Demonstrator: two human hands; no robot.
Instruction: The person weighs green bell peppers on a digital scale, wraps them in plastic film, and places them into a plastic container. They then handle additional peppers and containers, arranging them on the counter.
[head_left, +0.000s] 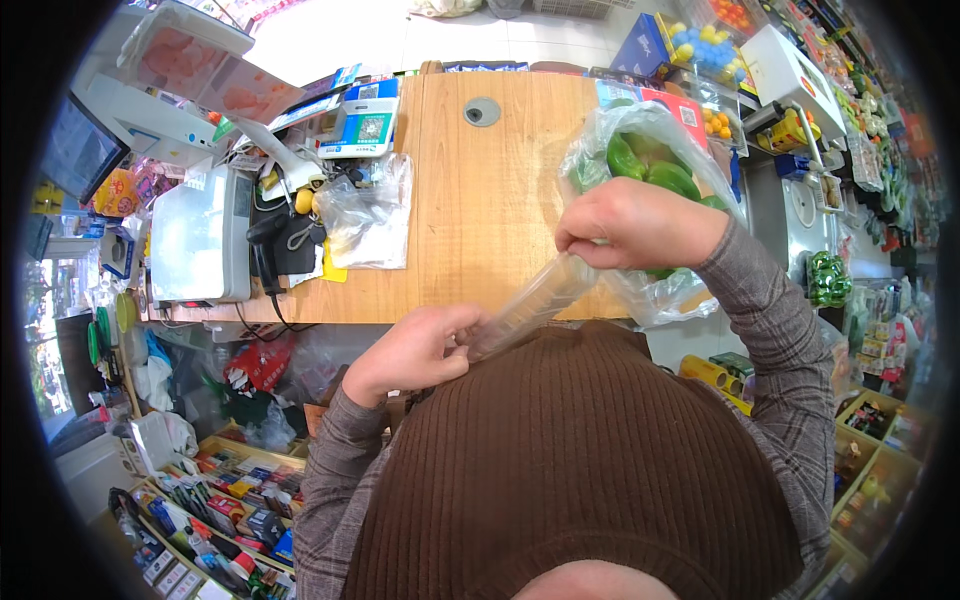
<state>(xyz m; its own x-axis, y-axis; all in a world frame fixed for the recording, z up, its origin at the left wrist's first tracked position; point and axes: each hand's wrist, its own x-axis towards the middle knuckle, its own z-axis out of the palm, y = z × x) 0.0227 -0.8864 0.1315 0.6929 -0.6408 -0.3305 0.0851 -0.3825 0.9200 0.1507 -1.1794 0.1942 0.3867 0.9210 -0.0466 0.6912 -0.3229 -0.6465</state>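
A clear plastic tray or container (529, 304), seen edge-on, slants between my two hands above the near edge of the wooden counter (487, 172). My left hand (420, 349) pinches its lower left end. At its upper right end are the closed fingers of my right hand (630, 225). Behind and partly under that hand lies a thin clear plastic bag (592, 150) with green peppers (671, 178) in it. The bag's loose end hangs near the counter's front edge.
On the counter's left stand a white machine (202, 232), a black barcode scanner (266, 251), a payment device (360, 127) and a crumpled clear bag (367, 217). A box of yellow and blue balls (705, 49) is at the back right. Below left are drawers of small packages (240, 487).
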